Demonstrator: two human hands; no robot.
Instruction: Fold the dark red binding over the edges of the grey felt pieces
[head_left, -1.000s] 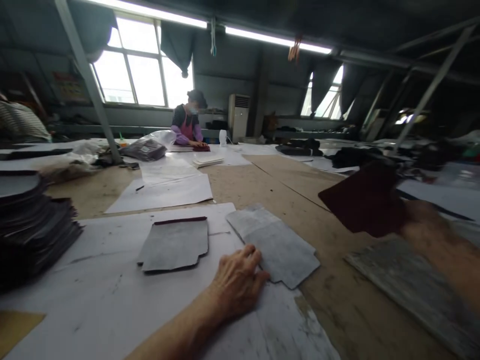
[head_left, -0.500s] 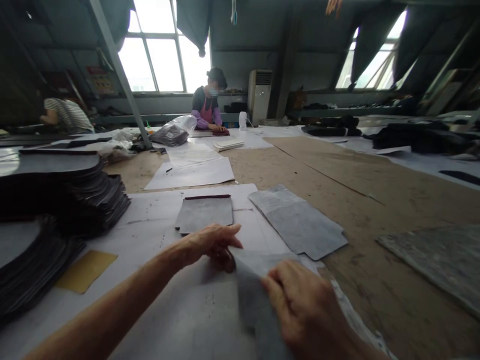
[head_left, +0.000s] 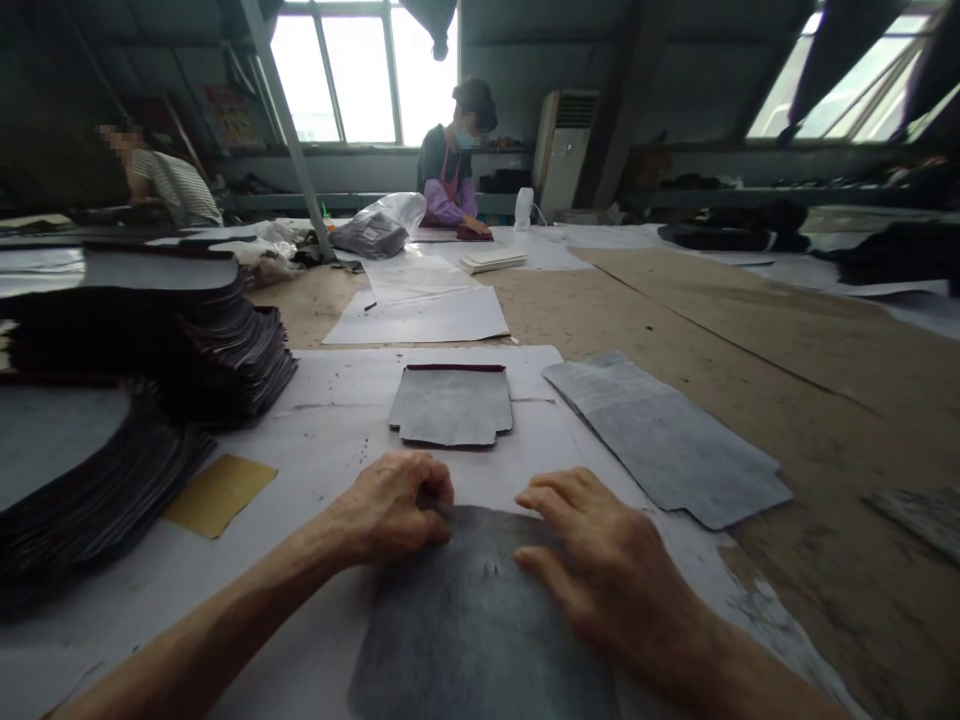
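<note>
A grey sheet (head_left: pixel 480 630) lies in front of me on white paper. At its top left corner my left hand (head_left: pixel 405 505) is closed, the edge pinched between thumb and fingers. My right hand (head_left: pixel 585 550) rests over the sheet's right side, thumb and fingers apart. Just beyond my hands is a smaller grey piece (head_left: pixel 454 405) with a dark red strip along its far edge and notched near corners. To the right, overlapping grey pieces (head_left: pixel 667 440) lie at an angle.
Tall stacks of dark-edged pieces (head_left: pixel 225 345) stand at the left, near a yellow card (head_left: pixel 221 493). White sheets (head_left: pixel 427 315) lie farther off. A person (head_left: pixel 454 165) works across the table; another person (head_left: pixel 176 185) is at far left.
The grey sheet has come round to lie flat and squarer before me. My right hand has opened and moved forward; my left hand has taken the sheet's corner. The view has shifted left and down.
</note>
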